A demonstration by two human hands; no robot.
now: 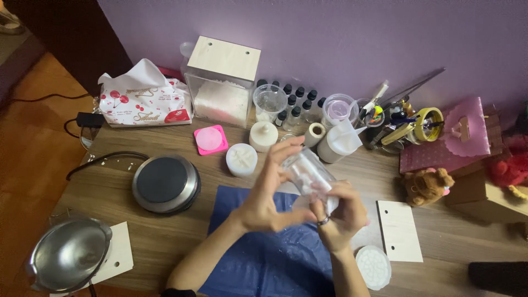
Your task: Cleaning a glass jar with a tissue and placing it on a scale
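Observation:
My left hand (265,192) and my right hand (340,212) are both wrapped around a clear plastic mould (309,171) with a white, wax-like piece inside. They hold it tilted above a blue plastic sheet (264,258) spread on the wooden table (165,236). A dark ring sits on a finger of my right hand. The fingers of my left hand press the mould's near side. My right hand grips its lower end from beneath.
A round electric hot plate (165,183) and a steel pouring pot (69,254) stand at the left. White candles (241,159), a pink mould (210,139), small bottles (300,102), a tissue pack (144,99), a clear box (221,82) and tool cups (396,124) line the back. A wooden lid (400,230) lies at the right.

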